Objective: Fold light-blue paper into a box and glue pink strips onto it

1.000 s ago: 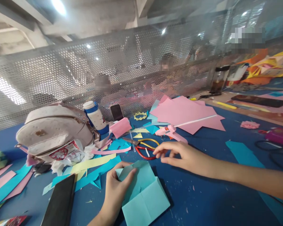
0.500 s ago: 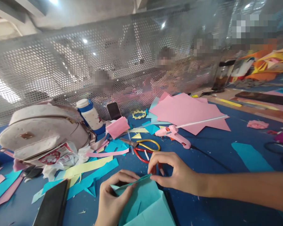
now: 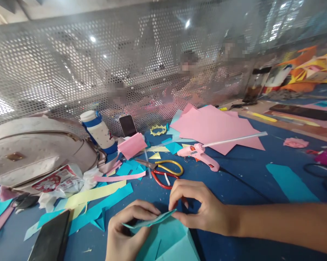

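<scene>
Left hand (image 3: 129, 232) gripping raised edge of paper (image 3: 171, 241), apparently steadying it; right hand (image 3: 201, 208) pinching same edge farther right, seemingly holding it taut; scissors (image 3: 153, 166) lying beyond.

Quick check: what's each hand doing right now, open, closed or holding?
Left hand: closed, holding the teal paper by its raised flap.
Right hand: closed, pinching the same flap's corner.
</scene>
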A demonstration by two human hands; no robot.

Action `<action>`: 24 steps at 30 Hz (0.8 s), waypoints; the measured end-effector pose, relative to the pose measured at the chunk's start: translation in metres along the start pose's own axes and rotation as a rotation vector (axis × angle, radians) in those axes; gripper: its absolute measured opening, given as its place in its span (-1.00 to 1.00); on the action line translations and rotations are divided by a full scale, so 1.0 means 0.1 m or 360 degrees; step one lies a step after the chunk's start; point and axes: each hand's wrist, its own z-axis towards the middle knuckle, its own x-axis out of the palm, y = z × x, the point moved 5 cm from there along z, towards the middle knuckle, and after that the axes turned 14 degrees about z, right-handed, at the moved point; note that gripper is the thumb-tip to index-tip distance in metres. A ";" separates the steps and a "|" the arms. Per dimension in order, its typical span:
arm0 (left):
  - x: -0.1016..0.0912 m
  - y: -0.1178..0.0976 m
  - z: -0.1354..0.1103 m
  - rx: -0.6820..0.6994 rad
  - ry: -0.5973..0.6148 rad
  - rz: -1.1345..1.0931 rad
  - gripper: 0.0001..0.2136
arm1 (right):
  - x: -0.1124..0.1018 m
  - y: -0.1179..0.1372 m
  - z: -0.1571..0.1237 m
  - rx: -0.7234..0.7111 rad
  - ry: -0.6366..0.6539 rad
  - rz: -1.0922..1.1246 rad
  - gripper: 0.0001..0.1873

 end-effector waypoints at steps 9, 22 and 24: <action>0.01 -0.02 0.00 -0.0028 -0.0029 -0.0006 -0.79 | 0.01 -0.02 -0.02 0.0005 0.0022 -0.0008 -0.91; -0.09 0.18 0.31 -0.0560 0.0737 0.0100 -0.69 | -0.12 -0.08 0.02 0.0106 0.0096 -0.0416 -0.90; -0.15 0.14 0.37 -0.0348 0.0730 0.0433 -0.71 | -0.10 -0.15 0.07 -0.0025 0.0314 -0.0780 -0.83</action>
